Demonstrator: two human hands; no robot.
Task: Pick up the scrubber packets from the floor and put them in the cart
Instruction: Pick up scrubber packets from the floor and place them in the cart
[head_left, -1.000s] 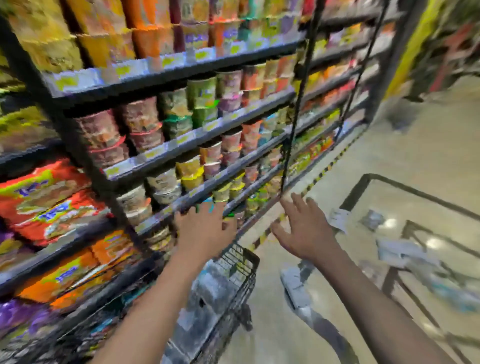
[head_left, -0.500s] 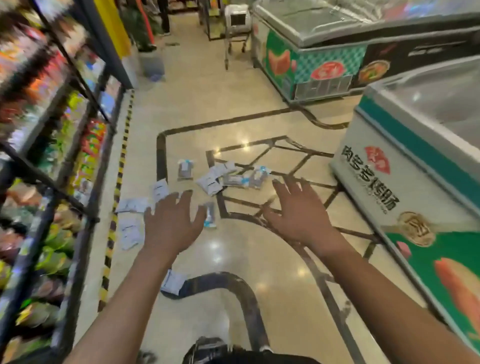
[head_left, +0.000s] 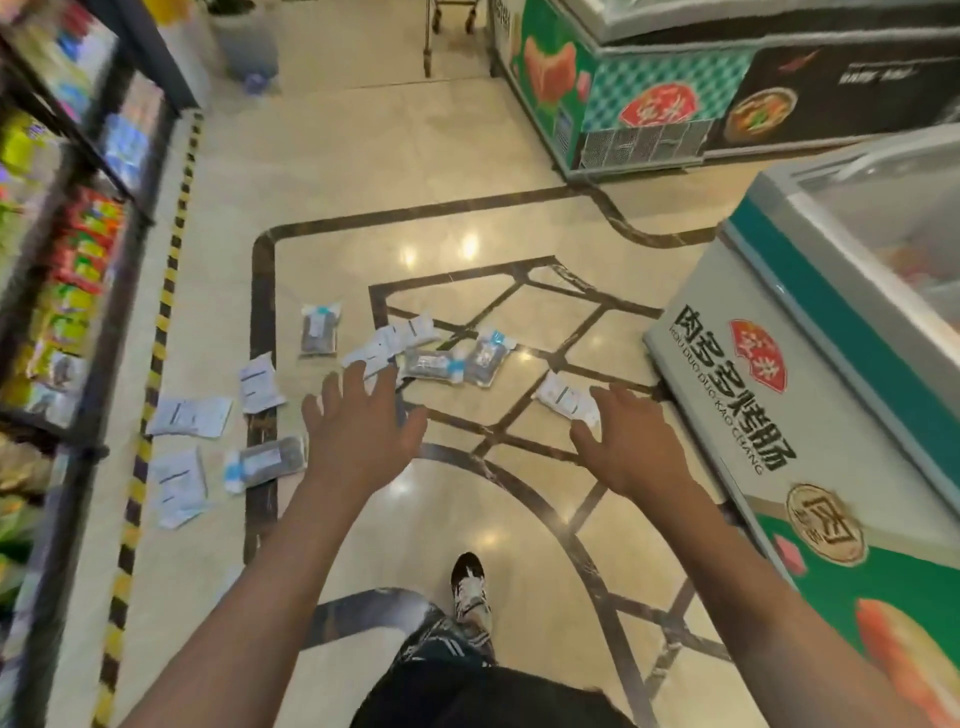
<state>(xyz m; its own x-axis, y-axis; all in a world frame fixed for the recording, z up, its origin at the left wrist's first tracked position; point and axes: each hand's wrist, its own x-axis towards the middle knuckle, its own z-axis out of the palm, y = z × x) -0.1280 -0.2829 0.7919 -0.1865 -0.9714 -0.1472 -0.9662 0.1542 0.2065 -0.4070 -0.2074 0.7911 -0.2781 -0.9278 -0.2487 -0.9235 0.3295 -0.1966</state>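
Several scrubber packets lie scattered on the shiny tiled floor ahead of me. One dark packet (head_left: 318, 330) lies farthest, two more (head_left: 457, 359) sit side by side in the middle, and white-backed ones (head_left: 189, 415) lie to the left. Another white packet (head_left: 565, 398) lies just beyond my right hand. My left hand (head_left: 358, 423) is stretched out above the floor with fingers spread, holding nothing. My right hand (head_left: 631, 441) is likewise open and empty. The cart is out of view.
Stocked shelves (head_left: 67, 218) line the left, edged by a yellow-black floor stripe (head_left: 156, 364). A chest freezer (head_left: 810, 415) stands close on the right, another (head_left: 675, 88) farther back. My foot (head_left: 470, 584) is on the floor below.
My view has swung from the shelves and cart to the floor with the packets, and I have stepped closer to them. Both hands stay open and empty.
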